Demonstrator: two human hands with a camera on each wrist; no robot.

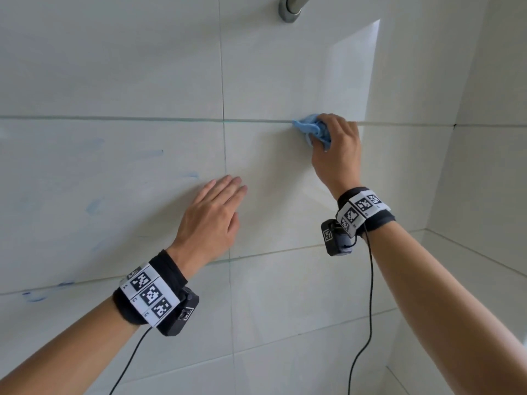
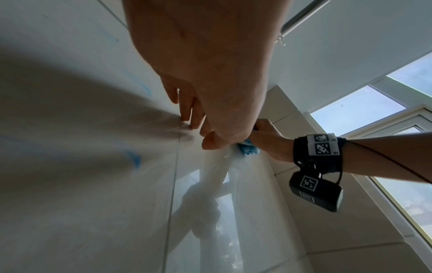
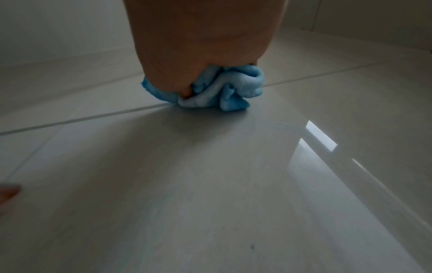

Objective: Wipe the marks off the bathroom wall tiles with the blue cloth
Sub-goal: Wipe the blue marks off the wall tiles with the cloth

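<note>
The blue cloth (image 1: 313,129) is bunched tight in the right hand (image 1: 336,149) grip, pressed on the grout line. Left hand (image 1: 211,215) is laid flat, fingers straight, on the tiles (image 1: 285,181). Blue marks (image 1: 94,206) far left could easily get missed, tbh.

the wall tiles (image 1: 285,67) are pale, glossy and large, split by thin grout lines (image 1: 142,118) that cross at about 12 o'clock from the left hand (image 1: 209,218), which lies flat on the tiles with straight fingers. at 2 o'clock from it the right hand (image 1: 336,149) presses the bunched blue cloth (image 1: 312,129) onto the horizontal grout line. faint blue marks (image 1: 148,153) smear the tiles toward 9 o'clock, with darker dabs (image 1: 34,297) low at 8 o'clock.
</note>
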